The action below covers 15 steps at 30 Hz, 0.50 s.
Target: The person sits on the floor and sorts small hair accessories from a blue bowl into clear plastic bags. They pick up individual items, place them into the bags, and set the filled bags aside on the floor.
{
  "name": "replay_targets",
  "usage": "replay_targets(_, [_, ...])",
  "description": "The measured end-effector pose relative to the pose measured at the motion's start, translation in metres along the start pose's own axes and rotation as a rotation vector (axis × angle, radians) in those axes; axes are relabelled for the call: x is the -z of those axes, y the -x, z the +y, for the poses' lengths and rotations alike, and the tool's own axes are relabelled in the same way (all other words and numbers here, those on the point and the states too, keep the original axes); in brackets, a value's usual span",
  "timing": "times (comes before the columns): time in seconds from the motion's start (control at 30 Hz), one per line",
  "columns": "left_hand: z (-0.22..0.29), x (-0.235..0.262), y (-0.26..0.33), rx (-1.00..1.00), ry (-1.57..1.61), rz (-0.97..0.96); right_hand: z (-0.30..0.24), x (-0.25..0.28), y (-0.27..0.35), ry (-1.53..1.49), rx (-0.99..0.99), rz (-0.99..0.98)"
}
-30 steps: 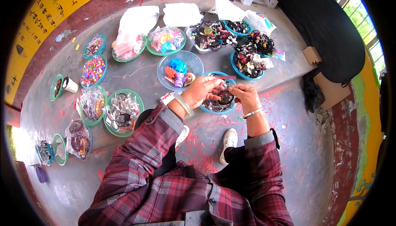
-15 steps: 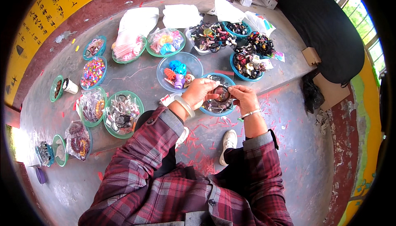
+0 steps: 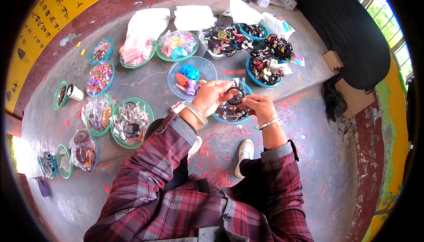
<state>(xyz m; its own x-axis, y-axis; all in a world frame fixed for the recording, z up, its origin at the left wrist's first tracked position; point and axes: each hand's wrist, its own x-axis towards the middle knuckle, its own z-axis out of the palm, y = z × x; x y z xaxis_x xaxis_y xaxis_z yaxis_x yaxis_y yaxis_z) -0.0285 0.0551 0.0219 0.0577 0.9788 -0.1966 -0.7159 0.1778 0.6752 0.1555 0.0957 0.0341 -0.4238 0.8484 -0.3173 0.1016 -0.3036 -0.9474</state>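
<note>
Between my two hands is a thin black ring-shaped band point(image 3: 236, 95), which looks like an elastic hair tie. My left hand point(image 3: 210, 96) pinches its left side with thumb and fingers. On the other side, my right hand point(image 3: 262, 108) grips it in the same way. Just below and partly behind the hands stands a blue bowl point(image 3: 226, 121) with dark bands and small bright pieces, some hidden by my fingers. A clear blue bowl point(image 3: 171, 87) with blue, orange and purple pieces lies beyond my left hand.
Several bowls stand on the grey platform: a green one point(image 3: 150, 129) at left, a blue one point(image 3: 263, 84) at right, and a white tub of black bands point(image 3: 221, 56) farther back. White bags point(image 3: 194, 17) lie behind. Red scraps litter the floor point(image 3: 212, 162).
Both hands stay on the black band, which has turned a little and shifted slightly left. My right-hand fingers have moved slightly along its edge.
</note>
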Motion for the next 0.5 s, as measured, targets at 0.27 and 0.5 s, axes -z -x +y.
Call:
replay_targets(0.27, [0.002, 0.004, 0.0, -0.014, -0.097, 0.016, -0.003, 0.001, 0.003, 0.153, -0.033, -0.058])
replay_targets(0.5, [-0.009, 0.001, -0.002, -0.018, -0.146, -0.07, -0.002, -0.003, 0.001, -0.016, 0.213, 0.027])
